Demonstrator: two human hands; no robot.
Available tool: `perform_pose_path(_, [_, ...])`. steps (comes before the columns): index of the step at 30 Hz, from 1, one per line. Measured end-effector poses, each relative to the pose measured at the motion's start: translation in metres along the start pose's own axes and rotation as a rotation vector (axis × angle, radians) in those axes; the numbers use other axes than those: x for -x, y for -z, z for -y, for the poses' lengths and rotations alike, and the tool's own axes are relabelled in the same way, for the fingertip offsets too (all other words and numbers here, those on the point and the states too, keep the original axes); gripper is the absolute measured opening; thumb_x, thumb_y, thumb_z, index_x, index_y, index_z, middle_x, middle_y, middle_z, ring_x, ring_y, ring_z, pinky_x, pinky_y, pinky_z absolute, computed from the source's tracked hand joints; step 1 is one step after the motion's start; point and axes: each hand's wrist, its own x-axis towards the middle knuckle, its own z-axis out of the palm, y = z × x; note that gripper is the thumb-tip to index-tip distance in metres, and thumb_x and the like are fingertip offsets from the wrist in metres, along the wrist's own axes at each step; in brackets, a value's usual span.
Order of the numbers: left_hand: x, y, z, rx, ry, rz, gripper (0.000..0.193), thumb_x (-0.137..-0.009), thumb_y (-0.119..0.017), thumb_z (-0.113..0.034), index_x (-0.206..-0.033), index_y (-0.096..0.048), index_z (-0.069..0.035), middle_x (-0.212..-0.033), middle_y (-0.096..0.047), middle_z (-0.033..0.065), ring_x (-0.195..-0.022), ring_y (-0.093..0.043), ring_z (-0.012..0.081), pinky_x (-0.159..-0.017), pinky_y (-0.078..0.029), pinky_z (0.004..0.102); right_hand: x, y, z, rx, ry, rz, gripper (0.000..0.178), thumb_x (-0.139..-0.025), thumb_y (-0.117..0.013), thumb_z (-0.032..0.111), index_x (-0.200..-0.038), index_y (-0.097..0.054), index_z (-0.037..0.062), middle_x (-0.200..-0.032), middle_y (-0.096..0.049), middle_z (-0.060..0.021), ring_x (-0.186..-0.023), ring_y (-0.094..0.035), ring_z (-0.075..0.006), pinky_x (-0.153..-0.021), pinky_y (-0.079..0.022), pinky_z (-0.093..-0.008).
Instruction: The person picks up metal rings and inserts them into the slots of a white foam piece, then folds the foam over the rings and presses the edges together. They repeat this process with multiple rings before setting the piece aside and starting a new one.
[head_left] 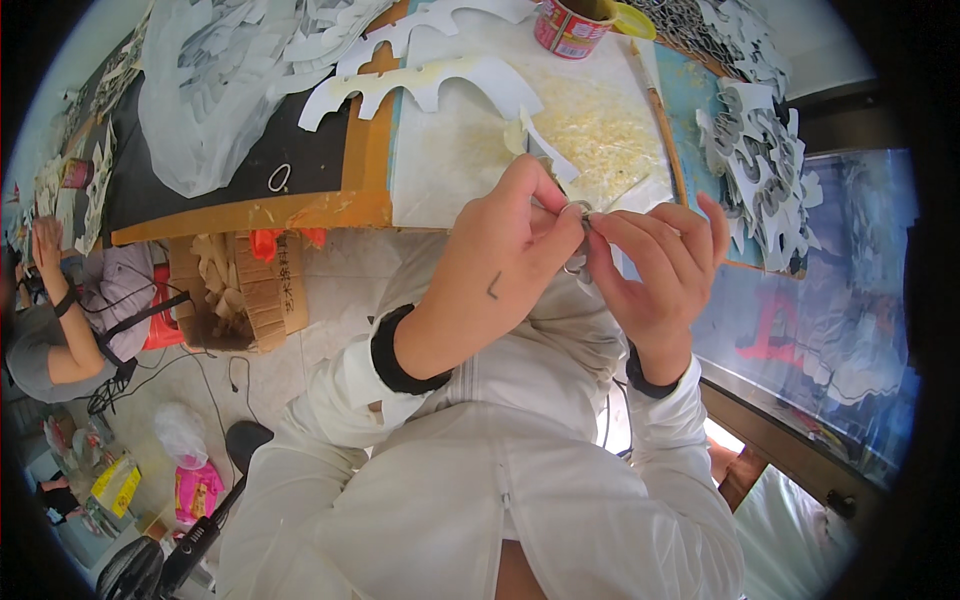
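In front of my body, over the table's near edge, my hands meet fingertip to fingertip. My left hand (490, 275) is closed, its thumb and index finger pinching a small grey metal ring piece (584, 210). From the other side, my right hand (660, 260) pinches the same piece, its little finger lifted away. Fingers cover most of the piece, so its full shape is hidden. Just beyond the left fingers a curved white cut-out strip (550, 148) sticks up; whether it is held or lies on the table I cannot tell.
A paper-covered board (440, 180) carries yellowish glue smears, scalloped white strips (425, 85), a red tub (572, 28) and a brush (660, 125). Grey-white cut pieces (760, 170) pile at right. A plastic bag (215, 100) lies at left, above a cardboard box (270, 290). Another person's arm (70, 320) shows far left.
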Motion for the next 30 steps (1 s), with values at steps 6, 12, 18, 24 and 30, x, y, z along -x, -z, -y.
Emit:
perform_pose_path(6, [-0.002, 0.000, 0.010, 0.131, -0.009, -0.003, 0.017, -0.093, -0.059, -0.011, -0.090, -0.046, -0.001, -0.061, -0.060, 0.0098, -0.051, -0.055, 0.0147, -0.050, -0.040, 0.0281, -0.001, 0.003, -0.003, -0.017, -0.011, 0.072, 0.029, -0.061, -0.082, 0.021, -0.088, -0.072, 0.0203, -0.084, -0.068, 0.0080, -0.083, -0.056, -0.0171, -0.099, -0.035, -0.0436])
perform_pose_path(12, [-0.003, 0.000, 0.009, 0.071, -0.037, -0.015, 0.017, -0.093, -0.059, -0.012, -0.090, -0.047, -0.001, -0.064, -0.062, 0.0118, -0.055, -0.059, 0.0194, -0.053, -0.043, 0.0312, -0.004, 0.004, 0.002, -0.007, -0.077, 0.096, 0.025, -0.061, -0.081, 0.023, -0.085, -0.073, 0.0207, -0.083, -0.067, 0.0077, -0.084, -0.057, -0.0175, -0.099, -0.035, -0.0446])
perform_pose_path(18, [-0.002, 0.005, 0.008, 0.016, 0.063, 0.064, 0.014, -0.095, -0.058, -0.008, -0.094, -0.045, -0.001, -0.076, -0.062, 0.0050, -0.066, -0.055, 0.0050, -0.057, -0.042, 0.0212, -0.003, 0.001, -0.013, -0.032, 0.033, 0.112, 0.021, -0.063, -0.079, 0.022, -0.082, -0.073, 0.0200, -0.082, -0.067, 0.0073, -0.083, -0.058, -0.0165, -0.101, -0.036, -0.0452])
perform_pose_path(24, [-0.002, 0.007, 0.002, -0.001, 0.100, 0.105, 0.013, -0.095, -0.057, -0.007, -0.093, -0.045, -0.002, -0.073, -0.060, 0.0042, -0.065, -0.055, 0.0046, -0.056, -0.041, 0.0199, -0.001, 0.000, -0.012, -0.009, 0.100, 0.084, 0.020, -0.062, -0.079, 0.023, -0.080, -0.072, 0.0200, -0.081, -0.065, 0.0079, -0.081, -0.056, -0.0161, -0.100, -0.036, -0.0459])
perform_pose_path(30, [0.000, 0.002, 0.005, 0.118, 0.072, 0.064, 0.011, -0.095, -0.056, -0.005, -0.092, -0.045, -0.002, -0.074, -0.062, 0.0055, -0.066, -0.058, 0.0065, -0.058, -0.044, 0.0204, 0.014, -0.005, -0.001, 0.019, 0.055, -0.098, 0.026, -0.055, -0.083, 0.027, -0.077, -0.070, 0.0234, -0.077, -0.057, 0.0107, -0.077, -0.050, -0.0148, -0.094, -0.038, -0.0437])
